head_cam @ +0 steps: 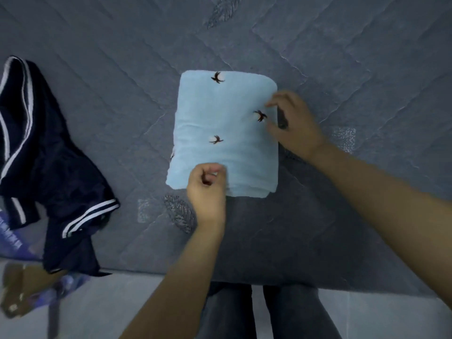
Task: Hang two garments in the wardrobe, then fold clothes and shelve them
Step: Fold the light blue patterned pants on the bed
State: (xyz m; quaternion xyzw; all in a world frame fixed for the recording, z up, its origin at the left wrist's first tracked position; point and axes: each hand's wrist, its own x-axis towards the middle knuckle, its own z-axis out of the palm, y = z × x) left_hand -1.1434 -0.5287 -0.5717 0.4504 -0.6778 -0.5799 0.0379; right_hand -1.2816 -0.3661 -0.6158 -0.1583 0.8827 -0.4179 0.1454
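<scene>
A light blue garment [225, 133] with small dark bird prints lies folded into a neat rectangle on the grey quilted mattress [117, 99]. My left hand [208, 189] is at its near edge, fingers curled in and pinching a bit of the fabric. My right hand [291, 123] rests at the garment's right edge, with thumb and fingers spread beside one bird print and nothing held between them. A dark navy garment [49, 167] with white stripes lies crumpled at the mattress's left side, apart from both hands.
The mattress's near edge runs across the bottom of the view, with pale floor [122, 302] below it. My legs in dark trousers [269, 314] stand against that edge. A brown cardboard piece [14, 289] and bluish plastic [9, 238] lie at the lower left.
</scene>
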